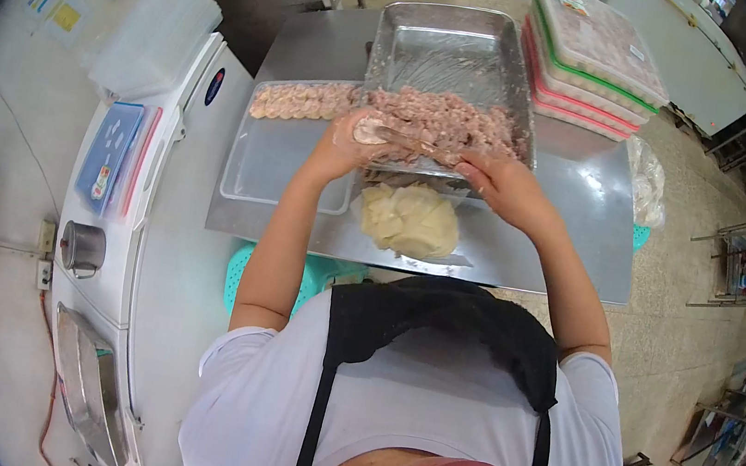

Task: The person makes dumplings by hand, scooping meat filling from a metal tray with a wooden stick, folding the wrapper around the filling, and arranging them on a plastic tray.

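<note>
My left hand (347,144) holds a small pale dough wrapper (370,130) in its curled fingers, at the left edge of a metal tray (515,74). In my right hand (502,185) is a thin flat utensil (416,144), its far end close to the wrapper. Pink minced filling (479,125) fills the near part of the metal tray. To the left, a clear plastic tray (279,201) bears rows of small filled pieces (301,101) along its far side. A mound of pale yellow dough (409,220) lies nearest my body.
Stacked lidded boxes (590,55) stand at the table's back right. A white freezer (181,237) flanks the left side, with a metal cup (83,249) and lids (111,154) on it. The steel table's near edge (535,276) is close to my apron.
</note>
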{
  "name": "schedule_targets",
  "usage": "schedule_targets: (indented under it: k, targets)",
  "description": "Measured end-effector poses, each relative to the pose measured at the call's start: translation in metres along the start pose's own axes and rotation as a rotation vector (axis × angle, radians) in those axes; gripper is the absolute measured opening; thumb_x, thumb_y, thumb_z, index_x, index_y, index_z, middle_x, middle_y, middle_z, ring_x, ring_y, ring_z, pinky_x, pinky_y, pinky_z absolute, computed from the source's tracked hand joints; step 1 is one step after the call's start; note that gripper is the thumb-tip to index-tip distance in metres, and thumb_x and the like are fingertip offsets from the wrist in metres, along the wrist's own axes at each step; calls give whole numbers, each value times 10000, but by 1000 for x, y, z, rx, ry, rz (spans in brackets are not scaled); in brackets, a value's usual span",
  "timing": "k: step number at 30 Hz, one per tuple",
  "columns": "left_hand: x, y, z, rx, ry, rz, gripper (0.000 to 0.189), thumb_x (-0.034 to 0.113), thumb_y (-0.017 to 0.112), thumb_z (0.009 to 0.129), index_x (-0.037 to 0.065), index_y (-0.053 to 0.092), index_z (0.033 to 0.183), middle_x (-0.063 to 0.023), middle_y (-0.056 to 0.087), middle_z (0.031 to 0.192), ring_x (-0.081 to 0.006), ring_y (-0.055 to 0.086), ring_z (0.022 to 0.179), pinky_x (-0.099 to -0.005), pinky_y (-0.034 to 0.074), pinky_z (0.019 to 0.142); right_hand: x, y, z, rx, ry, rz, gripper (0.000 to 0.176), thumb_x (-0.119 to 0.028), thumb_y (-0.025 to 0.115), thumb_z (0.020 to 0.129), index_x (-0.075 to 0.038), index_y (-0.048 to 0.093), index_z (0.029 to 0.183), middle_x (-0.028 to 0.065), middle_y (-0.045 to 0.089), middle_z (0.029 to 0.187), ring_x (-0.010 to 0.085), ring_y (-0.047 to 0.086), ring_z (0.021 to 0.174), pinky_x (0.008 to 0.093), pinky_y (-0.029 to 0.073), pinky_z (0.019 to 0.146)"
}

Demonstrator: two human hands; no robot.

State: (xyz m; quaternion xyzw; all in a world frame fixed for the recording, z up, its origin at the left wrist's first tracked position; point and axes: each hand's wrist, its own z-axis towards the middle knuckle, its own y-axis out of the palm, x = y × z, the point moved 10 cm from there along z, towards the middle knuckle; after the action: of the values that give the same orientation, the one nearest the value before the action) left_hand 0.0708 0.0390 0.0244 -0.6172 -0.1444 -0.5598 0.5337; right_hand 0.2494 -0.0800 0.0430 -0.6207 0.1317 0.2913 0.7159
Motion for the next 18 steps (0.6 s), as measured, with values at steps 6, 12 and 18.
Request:
schedule_targets:
  k: [6,12,18]
  targets:
    - [-110,-78,-40,-17,-168,248,480,262,780,697,25,598,1073,-153,654,1004,-257,629,915,-348,488,800,13,23,-14,96,229,239,296,-244,556,930,-16,626,1106,173,662,890,267,626,819,351,476,740]
    - [-171,-87,-41,52,58,448,583,255,752,712,56,532,1213,-186,631,1016,-333,617,897,-413,487,789,30,60,-61,180,549,473,317,-257,564,942,10,644,1091,6,539,724,92,471,662,242,410,616]
    - [-175,-44,4,-11,-126,223,776,229,720,751,95,316,1400,-232,567,1201,-390,604,981,-439,479,835,8,58,-94,294,724,482,282,-234,561,941,-10,658,1083,-23,495,696,70,430,624,225,366,564]
